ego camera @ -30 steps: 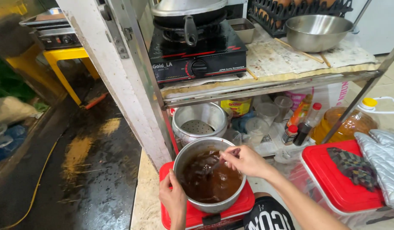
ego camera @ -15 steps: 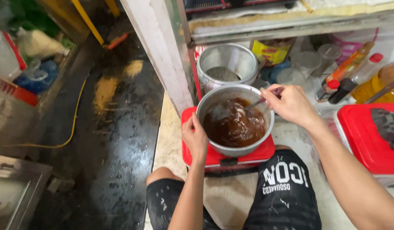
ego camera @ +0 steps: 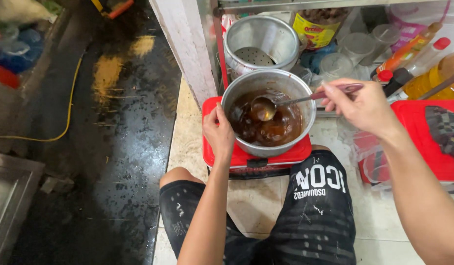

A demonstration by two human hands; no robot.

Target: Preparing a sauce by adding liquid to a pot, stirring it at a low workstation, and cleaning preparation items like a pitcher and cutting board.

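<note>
— Gripping the left rim of the metal bowl, the left hand has its fingers curled over the edge, thumb along the outside wall.

— And the other?

— The right hand pinches the end of a ladle, fingers pressed together round the handle; its scoop sits in the dark brown sauce near the bowl's middle.

— Where's the bowl?

— On a red box lid, between the person's knees. The lid's edge shows on the left and front only.

— Room around it?

— Tight behind: a second metal pot stands just beyond the rim, a white post just left of it. Bottles crowd the right, beside another red lid. Leftward, the wet dark floor lies open.
</note>
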